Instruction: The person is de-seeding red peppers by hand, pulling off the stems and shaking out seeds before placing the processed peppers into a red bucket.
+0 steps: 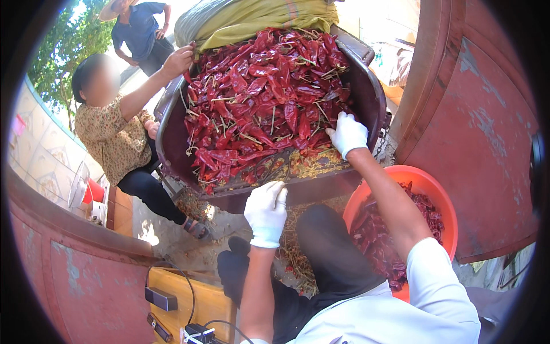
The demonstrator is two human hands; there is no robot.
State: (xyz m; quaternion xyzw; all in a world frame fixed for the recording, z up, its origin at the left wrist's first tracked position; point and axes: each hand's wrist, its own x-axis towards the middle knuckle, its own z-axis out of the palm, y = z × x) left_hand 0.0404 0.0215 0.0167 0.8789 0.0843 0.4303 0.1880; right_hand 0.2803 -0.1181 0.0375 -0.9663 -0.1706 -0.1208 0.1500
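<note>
A large heap of dried red chili peppers (pixel 266 94) with stems fills a dark metal cart bed (pixel 378 90) in front of me. My right hand (pixel 350 135), in a white glove, reaches to the heap's right side with thumb and fingers apart. At the near edge of the bed is my left hand (pixel 266 210), also gloved, its fingers curled. Whether it pinches something is hidden. Just beyond it, dark looped handles, apparently scissors (pixel 270 167), lie on the bed floor among yellow seeds (pixel 316 167).
An orange plastic tub (pixel 444 202) of chilies stands under my right arm. Yellow sacking (pixel 266 21) covers the far heap. Across on the left, a seated person (pixel 114 142) reaches to the chilies; another person (pixel 139 36) stands behind. A wooden stool (pixel 206 301) carries electronics. Red metal doors (pixel 472 142) flank me.
</note>
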